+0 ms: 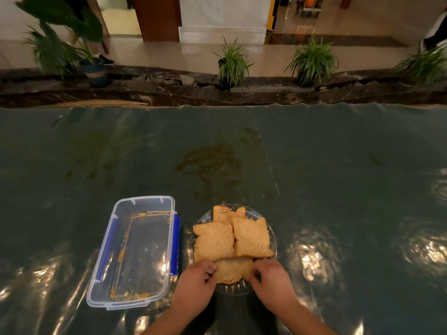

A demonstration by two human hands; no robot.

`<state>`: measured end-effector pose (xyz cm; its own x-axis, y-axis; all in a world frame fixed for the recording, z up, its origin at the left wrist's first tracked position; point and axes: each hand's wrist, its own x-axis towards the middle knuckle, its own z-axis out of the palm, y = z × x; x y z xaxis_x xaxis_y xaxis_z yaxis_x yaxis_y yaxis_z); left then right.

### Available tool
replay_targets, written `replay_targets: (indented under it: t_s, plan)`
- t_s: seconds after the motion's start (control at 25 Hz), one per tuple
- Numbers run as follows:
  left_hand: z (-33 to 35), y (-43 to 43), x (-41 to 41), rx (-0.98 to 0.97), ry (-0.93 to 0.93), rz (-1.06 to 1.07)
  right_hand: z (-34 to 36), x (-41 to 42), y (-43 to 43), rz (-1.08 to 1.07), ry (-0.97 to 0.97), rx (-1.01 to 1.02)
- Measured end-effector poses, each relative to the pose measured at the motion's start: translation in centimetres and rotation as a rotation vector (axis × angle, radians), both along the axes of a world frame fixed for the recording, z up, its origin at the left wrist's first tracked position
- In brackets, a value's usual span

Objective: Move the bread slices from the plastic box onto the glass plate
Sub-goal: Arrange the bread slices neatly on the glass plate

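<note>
A clear plastic box point(135, 250) with blue side clips lies on the table at the left, holding only crumbs. To its right stands a glass plate point(272, 226) covered with several brown bread slices point(215, 243). The nearest bread slice point(232, 270) lies at the plate's near edge. My left hand point(196, 279) grips its left side and my right hand point(271, 276) grips its right side, fingers curled on the crust.
The table wears a dark shiny plastic cover point(314, 165) with a brownish stain point(210, 163) behind the plate. Beyond the far edge runs a dark stone ledge with potted plants point(232, 66). Loose crumbs lie between box and plate.
</note>
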<state>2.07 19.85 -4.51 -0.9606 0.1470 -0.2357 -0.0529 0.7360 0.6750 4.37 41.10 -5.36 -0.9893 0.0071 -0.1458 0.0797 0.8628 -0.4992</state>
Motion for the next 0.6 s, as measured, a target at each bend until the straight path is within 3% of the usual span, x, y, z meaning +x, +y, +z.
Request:
replay_targets:
  t_s: [0.24,0.4,0.6]
  plan:
    - [-0.1,-0.1,-2.1,-0.04,0.111,0.143,1.5,-2.8,2.3,-0.201,0.163,0.02]
    - [0.2,0.7,-3.8,0.049,-0.064,0.26,1.9,-5.7,2.3,-0.189,-0.039,0.027]
    - [-0.1,0.8,-4.4,0.087,-0.162,0.271,2.1,-7.2,2.6,-0.213,-0.133,-0.088]
